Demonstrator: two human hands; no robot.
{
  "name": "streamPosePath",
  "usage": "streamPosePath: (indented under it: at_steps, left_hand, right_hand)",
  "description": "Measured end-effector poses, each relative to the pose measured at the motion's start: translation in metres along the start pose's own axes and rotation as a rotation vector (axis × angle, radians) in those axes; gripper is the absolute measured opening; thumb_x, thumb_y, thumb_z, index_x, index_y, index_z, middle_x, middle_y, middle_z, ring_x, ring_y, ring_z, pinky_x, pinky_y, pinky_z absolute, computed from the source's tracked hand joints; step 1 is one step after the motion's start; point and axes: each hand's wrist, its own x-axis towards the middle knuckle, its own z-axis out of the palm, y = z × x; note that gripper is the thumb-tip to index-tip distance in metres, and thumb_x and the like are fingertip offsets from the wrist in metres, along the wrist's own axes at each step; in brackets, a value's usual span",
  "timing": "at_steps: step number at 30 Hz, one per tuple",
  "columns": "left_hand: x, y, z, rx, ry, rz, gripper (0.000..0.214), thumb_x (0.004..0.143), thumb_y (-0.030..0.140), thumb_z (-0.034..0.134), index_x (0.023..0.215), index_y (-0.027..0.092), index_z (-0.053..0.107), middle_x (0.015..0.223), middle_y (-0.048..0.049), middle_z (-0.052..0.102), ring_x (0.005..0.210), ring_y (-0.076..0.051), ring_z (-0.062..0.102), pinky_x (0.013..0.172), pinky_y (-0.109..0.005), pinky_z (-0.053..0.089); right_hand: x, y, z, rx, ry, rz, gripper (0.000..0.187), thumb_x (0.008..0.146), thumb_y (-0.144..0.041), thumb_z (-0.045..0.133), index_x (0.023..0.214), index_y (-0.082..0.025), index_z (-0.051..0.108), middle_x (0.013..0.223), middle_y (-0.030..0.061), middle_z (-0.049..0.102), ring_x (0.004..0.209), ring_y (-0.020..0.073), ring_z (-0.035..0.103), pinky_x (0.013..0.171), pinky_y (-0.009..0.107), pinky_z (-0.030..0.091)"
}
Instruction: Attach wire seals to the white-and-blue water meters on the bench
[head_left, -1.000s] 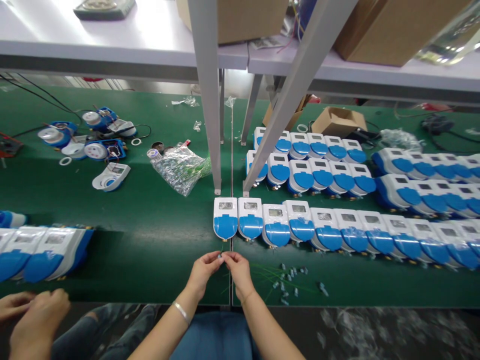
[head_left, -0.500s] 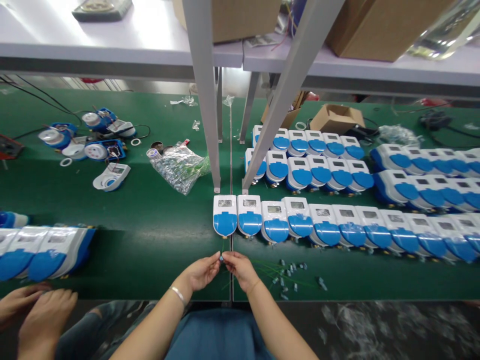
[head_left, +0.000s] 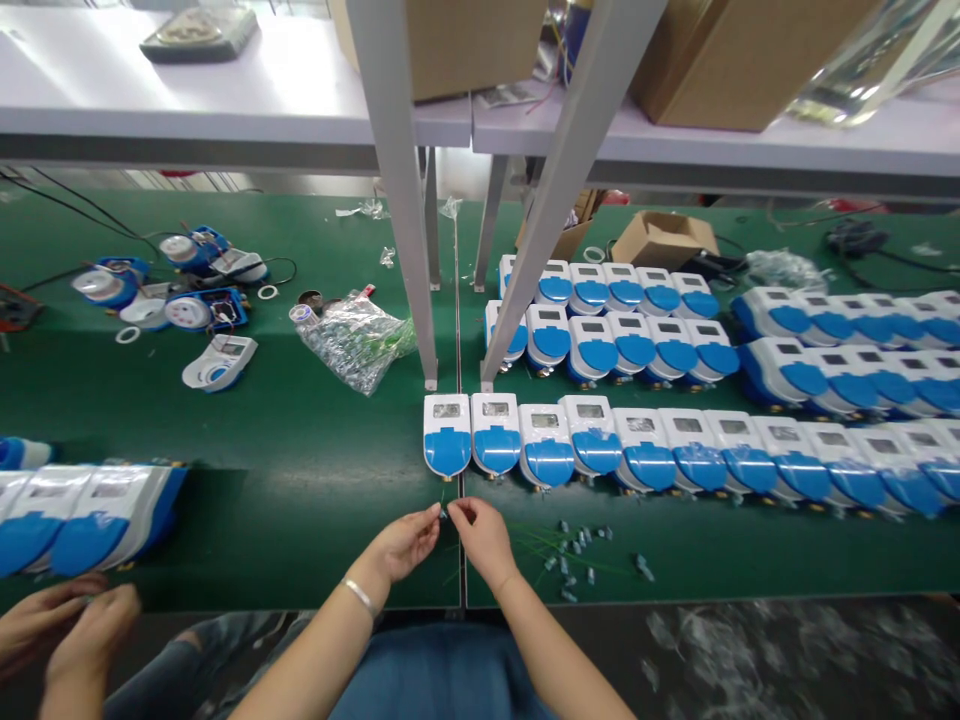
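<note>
Close in, head view: left hand (head_left: 401,545) and right hand (head_left: 484,535) meet at the near edge of the green bench (head_left: 300,480), right over the seam between its two mats. Thumb and forefinger of each hand are pinched shut on one small grey piece (head_left: 444,514) held between them; too small to tell its shape. A thin green wire (head_left: 443,492) runs up from it toward the end meter (head_left: 447,435), the leftmost of a front row of blue-and-white meters (head_left: 697,455) that runs to the right frame edge.

Just right of the right hand lie loose grey pieces (head_left: 574,560) and more green strands, near the bench lip. Bare green mat lies left of the hands. It ends at a batch of meters (head_left: 82,500) at the left edge, where another person's hands (head_left: 67,630) work.

Two grey shelf posts (head_left: 397,200) stand on the bench just behind the end meter. Left of them a clear bag (head_left: 356,335) lies on the bench, and opened meters (head_left: 187,290) lie far left. Further meter rows (head_left: 615,330) fill the right rear.
</note>
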Motion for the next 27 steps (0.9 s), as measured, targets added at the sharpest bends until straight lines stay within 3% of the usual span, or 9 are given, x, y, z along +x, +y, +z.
streamPosePath:
  at_steps: [2, 4, 6, 10, 12, 14, 18, 24, 27]
  left_hand:
    - [0.002, -0.001, 0.003, -0.015, 0.005, 0.011, 0.01, 0.076, 0.014, 0.067, 0.069, 0.009, 0.063, 0.059, -0.0028, 0.063, 0.05, -0.006, 0.06, 0.05, -0.013, 0.051]
    - [0.004, -0.003, 0.006, -0.02, -0.007, 0.027, 0.008, 0.076, 0.012, 0.066, 0.07, 0.009, 0.064, 0.061, -0.0033, 0.064, 0.052, -0.006, 0.06, 0.051, -0.013, 0.051]
    - [0.006, -0.006, 0.009, -0.01, -0.017, 0.063, 0.007, 0.076, 0.01, 0.067, 0.069, 0.009, 0.064, 0.062, -0.0037, 0.064, 0.053, -0.006, 0.06, 0.053, -0.013, 0.05]
    - [0.005, -0.012, 0.01, 0.102, -0.048, 0.156, 0.006, 0.072, 0.012, 0.071, 0.071, 0.009, 0.066, 0.066, -0.0056, 0.066, 0.056, -0.008, 0.06, 0.056, -0.016, 0.049]
    - [0.003, -0.013, 0.01, 0.148, -0.04, 0.178, 0.01, 0.069, 0.016, 0.074, 0.072, 0.01, 0.066, 0.067, -0.0052, 0.066, 0.056, -0.008, 0.059, 0.054, -0.016, 0.048]
    - [0.002, -0.014, 0.01, 0.146, 0.005, 0.178, 0.012, 0.069, 0.02, 0.075, 0.073, 0.012, 0.066, 0.064, -0.0031, 0.064, 0.054, -0.007, 0.057, 0.051, -0.015, 0.045]
    - [0.003, -0.013, 0.013, 0.073, 0.085, 0.169, 0.011, 0.069, 0.019, 0.074, 0.069, 0.013, 0.065, 0.059, 0.0001, 0.061, 0.051, -0.005, 0.053, 0.05, -0.015, 0.041]
    - [0.003, -0.012, 0.015, 0.134, -0.003, 0.203, 0.018, 0.064, 0.021, 0.078, 0.072, 0.012, 0.065, 0.066, -0.0021, 0.063, 0.056, -0.007, 0.055, 0.053, -0.017, 0.042]
    - [0.004, -0.012, 0.016, 0.101, 0.06, 0.183, 0.018, 0.065, 0.023, 0.077, 0.072, 0.014, 0.064, 0.061, 0.0004, 0.059, 0.052, -0.006, 0.052, 0.049, -0.016, 0.039]
  right_hand:
    - [-0.008, -0.004, -0.004, -0.232, 0.034, -0.129, 0.022, 0.083, -0.039, 0.051, 0.082, -0.019, 0.061, 0.081, 0.0065, 0.064, 0.08, 0.0204, 0.057, 0.076, 0.031, 0.04]
    - [-0.012, -0.007, -0.003, -0.286, 0.021, -0.189, 0.02, 0.085, -0.034, 0.047, 0.074, -0.02, 0.057, 0.078, 0.0062, 0.061, 0.082, 0.0204, 0.055, 0.077, 0.031, 0.038]
    - [-0.009, -0.008, 0.0, -0.109, -0.034, -0.052, 0.021, 0.085, -0.028, 0.045, 0.066, -0.019, 0.051, 0.074, 0.005, 0.057, 0.079, 0.0176, 0.053, 0.073, 0.027, 0.038]
    - [0.005, -0.005, 0.009, 0.298, -0.271, 0.356, 0.027, 0.083, -0.019, 0.035, 0.056, -0.019, 0.04, 0.055, -0.0007, 0.045, 0.048, 0.0097, 0.042, 0.048, 0.02, 0.033]
    - [0.007, -0.003, 0.009, 0.376, -0.356, 0.428, 0.027, 0.083, -0.02, 0.033, 0.058, -0.019, 0.041, 0.052, -0.0023, 0.043, 0.042, 0.0083, 0.037, 0.043, 0.018, 0.028]
    - [0.005, -0.003, 0.007, 0.332, -0.315, 0.384, 0.025, 0.085, -0.026, 0.036, 0.063, -0.018, 0.045, 0.056, -0.001, 0.047, 0.047, 0.0094, 0.042, 0.046, 0.019, 0.031]
    - [-0.002, -0.004, 0.002, 0.038, -0.045, 0.029, 0.017, 0.081, -0.03, 0.05, 0.067, -0.02, 0.051, 0.071, 0.0029, 0.055, 0.074, 0.0149, 0.052, 0.065, 0.023, 0.037]
    - [0.01, -0.001, 0.005, 0.318, -0.336, 0.338, 0.027, 0.084, -0.022, 0.033, 0.06, -0.018, 0.045, 0.052, -0.001, 0.046, 0.044, 0.0096, 0.038, 0.047, 0.021, 0.032]
    - [0.007, -0.001, 0.003, 0.081, -0.209, 0.148, 0.024, 0.088, -0.028, 0.035, 0.07, -0.018, 0.049, 0.061, 0.0023, 0.054, 0.054, 0.0122, 0.049, 0.054, 0.022, 0.038]
